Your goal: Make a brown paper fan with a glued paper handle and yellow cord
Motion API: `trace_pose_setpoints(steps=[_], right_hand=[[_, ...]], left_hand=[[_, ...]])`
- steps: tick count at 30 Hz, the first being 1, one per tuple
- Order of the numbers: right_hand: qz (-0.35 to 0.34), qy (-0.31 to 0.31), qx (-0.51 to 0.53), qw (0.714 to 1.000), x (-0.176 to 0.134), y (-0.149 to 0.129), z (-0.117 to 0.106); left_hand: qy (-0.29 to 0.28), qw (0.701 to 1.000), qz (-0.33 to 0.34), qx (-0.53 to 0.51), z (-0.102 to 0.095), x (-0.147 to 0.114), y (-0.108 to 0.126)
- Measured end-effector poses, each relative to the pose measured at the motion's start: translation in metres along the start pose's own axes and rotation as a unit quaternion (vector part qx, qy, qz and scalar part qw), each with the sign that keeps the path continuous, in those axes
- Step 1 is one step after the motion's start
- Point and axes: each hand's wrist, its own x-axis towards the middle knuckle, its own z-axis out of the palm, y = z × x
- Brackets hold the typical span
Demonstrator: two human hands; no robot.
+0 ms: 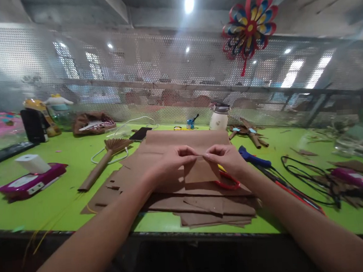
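Note:
A small piece of brown paper hangs between my two hands, pinched along its top edge. My left hand is closed on its upper left, thumb against fingertips. On the upper right, my right hand grips the same edge, and the fingertips of both hands almost meet. Larger brown paper sheets lie stacked beneath, the top one curling up at the back. Red-handled scissors rest on the stack under my right hand, partly covered by the paper and the hand. Cut brown scraps lie at the table's front edge.
A rolled paper piece with a pleated fan end lies left, near a purple power strip. To the right are a blue-handled tool, a black cable and another purple strip. A jar stands behind.

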Motion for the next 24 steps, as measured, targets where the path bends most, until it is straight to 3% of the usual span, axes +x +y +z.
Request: trace_pose_setpoints(steps=[3, 6, 12, 19, 24], right_hand=[[-0.011, -0.012, -0.024, 1.000, -0.002, -0.002, 0.001], [0.006, -0.045, 0.003, 0.999, -0.002, 0.002, 0.002], [0.027, -0.078, 0.102, 0.991, 0.000, 0.010, -0.003], [0.060, -0.050, 0.175, 0.981, 0.002, 0.012, -0.005], [0.048, -0.043, 0.160, 0.985, 0.005, 0.017, -0.006]], left_hand=[[-0.028, 0.999, -0.035, -0.019, 0.003, -0.001, -0.005], [0.008, 0.999, -0.032, -0.020, 0.004, 0.003, -0.013], [0.056, 0.996, 0.000, 0.070, 0.001, 0.008, -0.014], [0.037, 0.990, 0.076, 0.111, -0.001, 0.009, -0.018], [0.042, 0.984, 0.071, 0.161, -0.004, 0.008, -0.012]])
